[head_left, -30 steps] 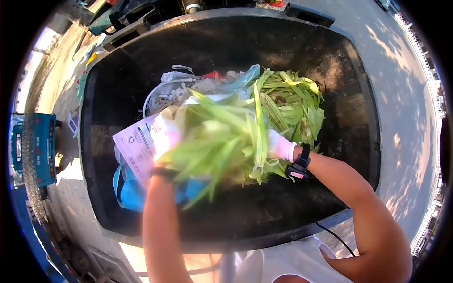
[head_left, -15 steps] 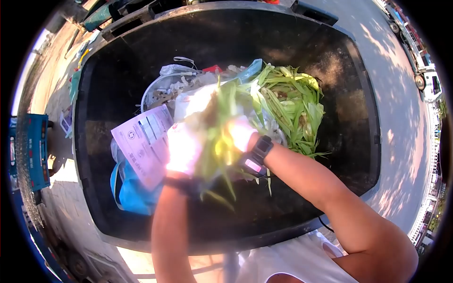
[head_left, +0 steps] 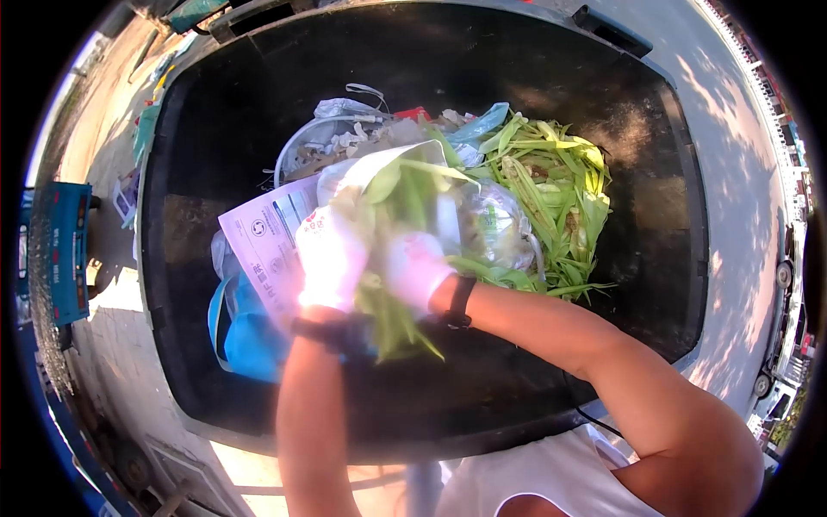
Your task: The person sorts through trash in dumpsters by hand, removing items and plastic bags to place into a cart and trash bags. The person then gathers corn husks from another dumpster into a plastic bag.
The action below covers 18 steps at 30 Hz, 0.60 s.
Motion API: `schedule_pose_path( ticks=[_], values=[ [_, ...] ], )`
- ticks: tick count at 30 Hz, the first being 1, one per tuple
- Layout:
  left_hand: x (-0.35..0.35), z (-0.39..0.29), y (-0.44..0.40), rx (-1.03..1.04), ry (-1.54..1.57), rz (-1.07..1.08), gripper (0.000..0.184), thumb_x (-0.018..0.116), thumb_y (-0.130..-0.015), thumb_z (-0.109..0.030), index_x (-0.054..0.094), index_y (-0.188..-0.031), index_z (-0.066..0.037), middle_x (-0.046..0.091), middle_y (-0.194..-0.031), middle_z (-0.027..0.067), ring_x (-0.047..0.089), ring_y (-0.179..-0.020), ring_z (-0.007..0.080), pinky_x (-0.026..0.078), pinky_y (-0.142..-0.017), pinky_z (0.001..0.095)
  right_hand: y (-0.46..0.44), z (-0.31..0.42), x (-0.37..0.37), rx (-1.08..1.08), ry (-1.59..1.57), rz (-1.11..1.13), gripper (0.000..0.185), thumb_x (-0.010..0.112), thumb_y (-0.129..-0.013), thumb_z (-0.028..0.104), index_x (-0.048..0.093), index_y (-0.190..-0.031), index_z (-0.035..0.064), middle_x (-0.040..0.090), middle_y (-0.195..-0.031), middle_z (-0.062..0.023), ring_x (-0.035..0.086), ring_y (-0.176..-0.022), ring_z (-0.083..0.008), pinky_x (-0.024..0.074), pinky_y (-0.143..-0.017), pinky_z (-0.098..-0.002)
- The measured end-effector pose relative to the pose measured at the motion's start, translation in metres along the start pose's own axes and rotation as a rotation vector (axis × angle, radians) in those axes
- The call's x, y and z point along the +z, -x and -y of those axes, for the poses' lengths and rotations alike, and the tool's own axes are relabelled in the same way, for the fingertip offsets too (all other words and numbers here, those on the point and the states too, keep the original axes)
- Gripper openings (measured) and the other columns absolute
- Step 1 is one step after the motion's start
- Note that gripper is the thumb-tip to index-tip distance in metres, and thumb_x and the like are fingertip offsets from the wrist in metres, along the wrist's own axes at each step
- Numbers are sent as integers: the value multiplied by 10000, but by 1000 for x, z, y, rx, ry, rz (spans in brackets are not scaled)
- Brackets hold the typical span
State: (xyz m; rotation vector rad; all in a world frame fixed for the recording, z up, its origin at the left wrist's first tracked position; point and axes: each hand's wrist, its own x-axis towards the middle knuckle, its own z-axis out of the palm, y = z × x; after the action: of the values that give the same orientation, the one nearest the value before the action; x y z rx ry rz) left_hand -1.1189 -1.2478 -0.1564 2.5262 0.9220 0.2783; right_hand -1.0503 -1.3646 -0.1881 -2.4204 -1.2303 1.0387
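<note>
Both hands wear white and pink gloves over a large black bin [head_left: 413,422]. My left hand [head_left: 332,258] is closed at the left side of a bunch of green corn husks [head_left: 392,297], blurred by motion. My right hand [head_left: 418,267] is closed on the same bunch from the right; its fingertips are partly hidden. Behind the bunch is a white sheet-like piece [head_left: 388,164]. To the right lie a clear plastic bag [head_left: 500,228] and a pile of corn husks [head_left: 560,189]. A pink printed sheet [head_left: 267,237] lies beside my left hand.
A blue bag [head_left: 245,332] lies at the bin's lower left. Plastic waste [head_left: 345,129], a light blue bag [head_left: 482,125] and a red scrap [head_left: 413,113] are at the back. Outside, a blue vehicle [head_left: 69,250] stands left and a truck [head_left: 775,336] right.
My right hand has moved left, away from the husk pile and close to my left hand. The held bunch has shrunk in view, and the clear bag now shows beside the pile.
</note>
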Motion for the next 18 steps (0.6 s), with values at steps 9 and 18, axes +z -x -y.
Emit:
schedule_pose_path(
  ticks=[9, 18],
  values=[
    [-22, 23, 14, -35, 43, -39, 292, 600, -979, -197, 773, -1161, -48, 775, -1096, 209, 742, -1040, 395, 568, -951, 427, -140, 0, 31, -91, -443, -2, 410, 662, -961, 330, 731, -1277, 77, 709, -1342, -159, 678, -1203, -391, 529, -1010, -478],
    [-28, 8, -13, -250, -9, -27, 447, 627, -1001, -410, 762, -1243, -60, 783, -1085, 221, 761, -1004, 376, 578, -933, 409, -10, -57, -42, -151, -675, -196, 774, 645, -960, 460, 492, -1532, -38, 682, -1354, -273, 699, -1205, -343, 534, -1045, -412]
  ],
)
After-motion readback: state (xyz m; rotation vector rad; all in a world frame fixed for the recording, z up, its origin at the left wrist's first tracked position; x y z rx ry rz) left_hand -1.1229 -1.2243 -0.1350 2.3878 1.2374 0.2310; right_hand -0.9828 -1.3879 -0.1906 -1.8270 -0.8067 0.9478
